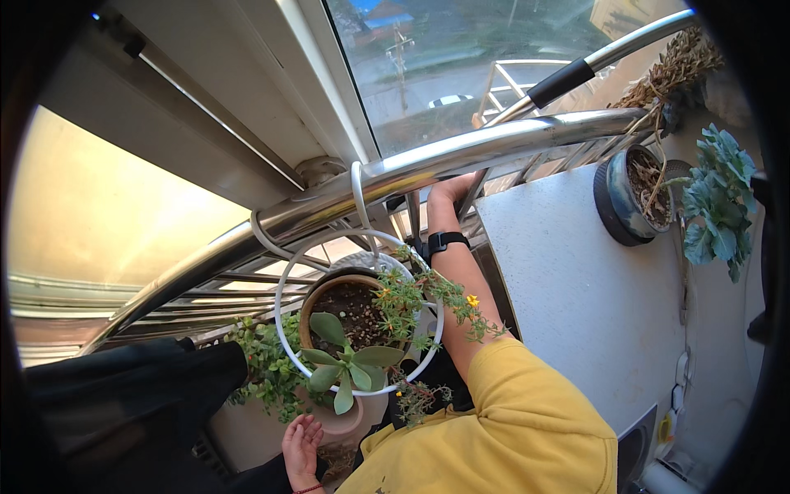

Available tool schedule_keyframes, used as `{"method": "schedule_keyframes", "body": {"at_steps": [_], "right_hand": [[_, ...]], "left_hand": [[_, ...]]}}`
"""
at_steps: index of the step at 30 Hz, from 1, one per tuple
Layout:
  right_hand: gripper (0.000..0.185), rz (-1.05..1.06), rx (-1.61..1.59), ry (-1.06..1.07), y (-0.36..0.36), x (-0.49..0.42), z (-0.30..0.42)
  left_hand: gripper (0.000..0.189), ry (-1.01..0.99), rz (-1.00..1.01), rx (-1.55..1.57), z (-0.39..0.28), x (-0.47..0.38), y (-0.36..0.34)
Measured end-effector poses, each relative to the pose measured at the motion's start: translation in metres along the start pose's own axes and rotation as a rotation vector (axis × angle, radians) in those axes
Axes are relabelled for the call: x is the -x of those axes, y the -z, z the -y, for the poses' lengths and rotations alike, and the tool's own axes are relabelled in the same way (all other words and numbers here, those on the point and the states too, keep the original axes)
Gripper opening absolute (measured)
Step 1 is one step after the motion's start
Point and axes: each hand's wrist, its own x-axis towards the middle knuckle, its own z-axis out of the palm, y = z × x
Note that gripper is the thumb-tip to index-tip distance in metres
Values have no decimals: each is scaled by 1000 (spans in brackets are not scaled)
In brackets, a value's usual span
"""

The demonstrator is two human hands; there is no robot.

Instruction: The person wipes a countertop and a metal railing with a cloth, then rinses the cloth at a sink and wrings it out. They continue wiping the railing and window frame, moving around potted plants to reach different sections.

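Observation:
My left hand (pixel 302 446) is low in the view, palm turned up and fingers loosely bent, with nothing in it. Just above it are a pink pot (pixel 345 421) and a leafy green plant (pixel 271 370). My right arm reaches past a white ring-shaped plant hanger (pixel 281 321) to the metal railing (pixel 463 145). Under the top rail, my right hand (pixel 455 186) passes between the bars; its fingers are hidden. In the hanger sits a round pot (pixel 306 318) of soil, holding a broad-leaved succulent (pixel 352 364) and a trailing plant with small yellow flowers (pixel 426 290).
Right of my arm is a white-topped surface (pixel 574 272) bearing a blue-grey glazed pot (pixel 620 191). A blue-green leafy plant (pixel 719 204) leans beside it. Dried stalks (pixel 673 68) lie near the rail's far end. Dark cloth (pixel 136 395) hangs at left. Window glass (pixel 444 62) stands beyond the railing.

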Motion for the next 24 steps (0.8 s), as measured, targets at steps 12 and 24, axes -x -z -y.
{"method": "schedule_keyframes", "body": {"at_steps": [12, 24], "right_hand": [[57, 333, 922, 537, 39, 31, 36], [77, 119, 975, 247, 6, -29, 29]], "left_hand": [[28, 55, 27, -43, 10, -24, -4], [27, 119, -94, -57, 29, -6, 29]]}}
